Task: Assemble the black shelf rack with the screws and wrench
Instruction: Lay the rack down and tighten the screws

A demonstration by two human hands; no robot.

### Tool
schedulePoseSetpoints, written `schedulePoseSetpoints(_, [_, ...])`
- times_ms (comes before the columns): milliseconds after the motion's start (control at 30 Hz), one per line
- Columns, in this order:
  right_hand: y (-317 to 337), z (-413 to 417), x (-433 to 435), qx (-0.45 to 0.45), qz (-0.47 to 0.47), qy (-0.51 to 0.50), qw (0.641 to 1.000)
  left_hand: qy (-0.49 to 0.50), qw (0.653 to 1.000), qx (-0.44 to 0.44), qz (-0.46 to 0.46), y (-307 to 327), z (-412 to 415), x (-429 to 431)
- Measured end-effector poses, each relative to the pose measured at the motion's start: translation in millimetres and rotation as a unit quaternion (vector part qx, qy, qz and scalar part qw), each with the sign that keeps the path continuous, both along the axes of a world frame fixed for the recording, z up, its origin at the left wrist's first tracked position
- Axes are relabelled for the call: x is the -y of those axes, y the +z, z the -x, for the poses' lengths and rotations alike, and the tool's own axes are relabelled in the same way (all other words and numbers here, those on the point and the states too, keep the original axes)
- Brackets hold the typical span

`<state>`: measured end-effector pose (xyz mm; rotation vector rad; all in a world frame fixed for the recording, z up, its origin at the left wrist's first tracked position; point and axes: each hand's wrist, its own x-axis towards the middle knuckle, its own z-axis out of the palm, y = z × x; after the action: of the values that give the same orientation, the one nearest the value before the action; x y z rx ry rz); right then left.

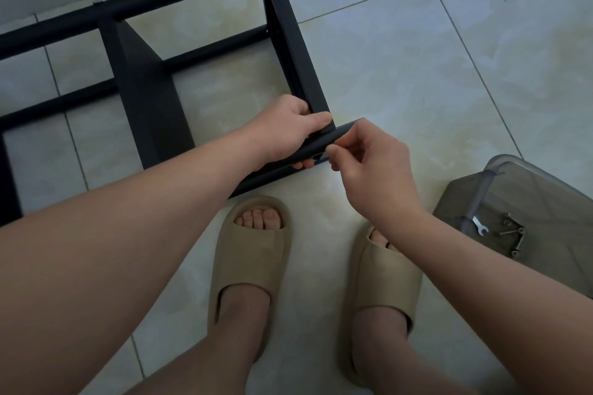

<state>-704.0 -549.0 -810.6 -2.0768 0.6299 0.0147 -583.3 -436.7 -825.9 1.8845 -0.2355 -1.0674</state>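
Screw-starting seemed in hand; left hand [285,130] gripped rack [295,42] corner; right hand [372,167] pinched there, contents unseen; wrench [480,225] would come next.

Black shelf rack [285,32], beige slippers [250,266], pale marbled floor tiles [401,51], silver wrench [479,225], smoky grey container [526,189]

Pale glossy floor tiles [401,51] with thin grey grout lines, dimly lit; a smoky translucent plastic container [545,189] stands at right.
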Motion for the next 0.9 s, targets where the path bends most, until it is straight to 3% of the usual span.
schedulePoseSetpoints(200, [4, -4, 4, -0.017, 0.078, 0.066, 0.995, 0.010, 1.000, 0.008, -0.002, -2, 1, -1])
schedulePoseSetpoints(367, [2, -4, -2, -0.044, -0.156, -0.095, 0.982, 0.014, 1.000, 0.007, -0.003, -2, 2, -2])
schedulePoseSetpoints(433, [2, -3, -4, -0.032, -0.186, -0.119, 0.975, 0.017, 1.000, 0.005, 0.000, -2, 1, -2])
schedulePoseSetpoints(567, [2, -3, 3, -0.014, 0.041, 0.045, 0.998, 0.017, 1.000, 0.004, 0.004, -3, 1, -2])
schedulePoseSetpoints(667, [3, -6, 4, -0.023, 0.085, 0.076, 0.993, 0.017, 1.000, 0.002, 0.003, -4, 1, -2])
schedulePoseSetpoints(800, [4, -5, 4, -0.042, -0.104, -0.037, 0.993, 0.013, 1.000, 0.002, 0.001, -1, 2, -1])
schedulePoseSetpoints(900, [3, -3, 8, -0.036, -0.088, -0.011, 0.995, 0.011, 1.000, -0.012, -0.001, 1, 3, -1])
